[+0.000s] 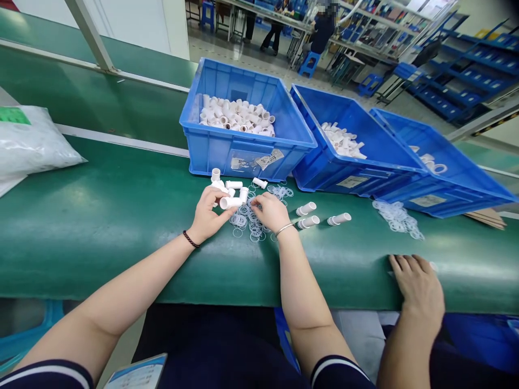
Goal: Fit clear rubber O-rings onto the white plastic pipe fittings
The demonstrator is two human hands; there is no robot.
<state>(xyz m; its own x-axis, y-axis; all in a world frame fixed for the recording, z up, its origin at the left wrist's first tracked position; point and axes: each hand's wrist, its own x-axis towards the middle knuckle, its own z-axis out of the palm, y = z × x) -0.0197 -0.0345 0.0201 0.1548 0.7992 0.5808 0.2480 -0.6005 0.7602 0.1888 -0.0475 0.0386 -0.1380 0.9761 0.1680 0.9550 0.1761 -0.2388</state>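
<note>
The left hand [207,214] pinched a white, tubular plastic fitting [230,203] between thumb and fingers, at ten o'clock from the thin, translucent round rings [255,229]. The right hand's [272,212] fingers bunched there; whether they pinched one, I couldn't tell. A steady fitting, end uncovered, seemed best.

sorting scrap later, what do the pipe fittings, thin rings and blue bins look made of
Pipe fittings: probably rigid plastic, smooth, uniformly white with a slight sheen.
Thin rings: perhaps silicone or soft plastic, pale and translucent-looking.
Blue bins: likely moulded plastic, semi-gloss, evenly coloured through walls and rims.
</note>
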